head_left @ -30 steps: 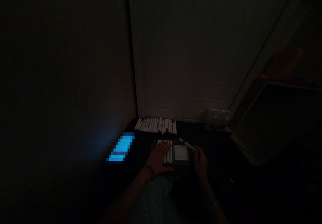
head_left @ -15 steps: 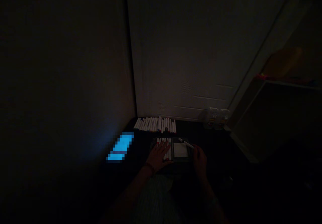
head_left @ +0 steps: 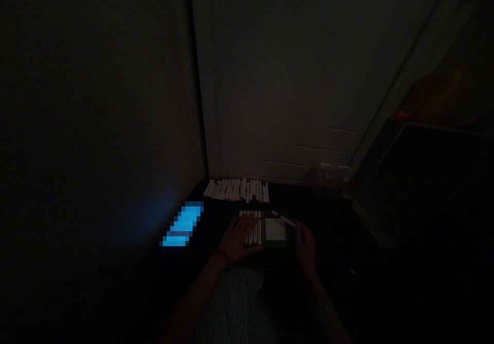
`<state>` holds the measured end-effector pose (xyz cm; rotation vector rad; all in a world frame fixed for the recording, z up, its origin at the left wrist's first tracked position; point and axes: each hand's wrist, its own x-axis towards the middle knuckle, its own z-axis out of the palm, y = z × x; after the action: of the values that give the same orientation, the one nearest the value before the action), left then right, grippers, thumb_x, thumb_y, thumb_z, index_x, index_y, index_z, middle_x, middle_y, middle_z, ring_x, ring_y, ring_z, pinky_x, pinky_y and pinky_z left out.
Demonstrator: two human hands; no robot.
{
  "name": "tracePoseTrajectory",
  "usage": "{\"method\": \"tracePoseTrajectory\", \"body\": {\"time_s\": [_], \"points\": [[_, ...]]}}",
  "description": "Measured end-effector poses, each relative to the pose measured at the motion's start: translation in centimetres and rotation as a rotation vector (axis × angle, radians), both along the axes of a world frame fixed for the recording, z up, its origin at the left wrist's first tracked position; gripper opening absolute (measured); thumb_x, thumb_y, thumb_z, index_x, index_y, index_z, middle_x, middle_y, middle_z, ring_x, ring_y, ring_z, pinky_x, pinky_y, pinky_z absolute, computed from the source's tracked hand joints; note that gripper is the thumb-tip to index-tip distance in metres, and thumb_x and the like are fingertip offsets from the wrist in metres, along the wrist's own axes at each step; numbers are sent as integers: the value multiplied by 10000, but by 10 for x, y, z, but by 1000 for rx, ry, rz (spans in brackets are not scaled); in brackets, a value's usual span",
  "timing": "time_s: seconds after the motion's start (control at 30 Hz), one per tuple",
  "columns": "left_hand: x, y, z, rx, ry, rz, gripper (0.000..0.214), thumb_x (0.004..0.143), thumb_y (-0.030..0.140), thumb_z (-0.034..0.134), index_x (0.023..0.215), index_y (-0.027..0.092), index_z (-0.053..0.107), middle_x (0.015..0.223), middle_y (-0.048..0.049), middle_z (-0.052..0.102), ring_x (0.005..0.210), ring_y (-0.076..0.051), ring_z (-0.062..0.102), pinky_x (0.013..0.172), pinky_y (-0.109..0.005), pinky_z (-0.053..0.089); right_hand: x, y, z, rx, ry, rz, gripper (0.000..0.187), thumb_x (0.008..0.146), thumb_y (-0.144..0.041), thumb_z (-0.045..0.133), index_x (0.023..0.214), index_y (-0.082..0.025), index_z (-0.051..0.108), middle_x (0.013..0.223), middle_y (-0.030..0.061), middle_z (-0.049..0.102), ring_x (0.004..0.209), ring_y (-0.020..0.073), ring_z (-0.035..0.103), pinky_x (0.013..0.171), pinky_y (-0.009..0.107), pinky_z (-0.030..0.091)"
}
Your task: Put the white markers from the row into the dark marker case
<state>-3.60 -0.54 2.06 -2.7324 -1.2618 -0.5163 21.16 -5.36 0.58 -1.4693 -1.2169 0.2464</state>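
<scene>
My left hand [head_left: 240,238] lies with fingers spread over a row of white markers [head_left: 254,231] in the left half of a dark case [head_left: 263,242]. Its fingertips rest on or just above them; the dim light hides which. Between the closed fingers of my right hand [head_left: 304,241] is a single white marker [head_left: 284,219], its dark end pointing up and left over the case. Below that marker, a plain white rectangle [head_left: 275,229] fills the right half of the case.
Behind the case, a long row of white markers [head_left: 236,190] with coloured ends lies along the wall. A bright blue, pixelated screen [head_left: 183,224] is at the left. Two clear packages [head_left: 332,179] stand at the back right, near a box-like unit [head_left: 386,179].
My left hand has shifted slightly left, uncovering more of the markers in the case. My right hand keeps its hold on the marker, nearly unmoved. The picture has darkened a little.
</scene>
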Motion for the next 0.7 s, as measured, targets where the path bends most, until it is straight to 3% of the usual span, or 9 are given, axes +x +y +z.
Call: {"method": "tracePoseTrajectory", "body": {"time_s": [0.2,0.47,0.7], "points": [[-33,-2,-1,20,-33,234,954,673,759,380,1414,209,137,1481,-88,147,1354,-284,110,1079,-490,59,-1,-2,4,5,-5,5,427,879,-452,357,1035,-166,633,1026,102,645,946,205,584,831,339,429],[-46,1,-1,-61,31,94,844,716,708,400,1402,289,144,1477,-40,172,1354,-274,122,1070,-508,95,1,-2,2,-6,-14,16,396,883,-422,372,1049,-170,628,1045,98,643,968,203,582,836,333,430],[-44,5,-10,-101,16,89,762,739,685,405,1383,337,194,1464,-11,227,1349,-283,140,1063,-542,97,1,-2,1,-3,-28,7,388,885,-415,375,1056,-172,624,1042,93,645,962,197,585,838,327,429]]}}
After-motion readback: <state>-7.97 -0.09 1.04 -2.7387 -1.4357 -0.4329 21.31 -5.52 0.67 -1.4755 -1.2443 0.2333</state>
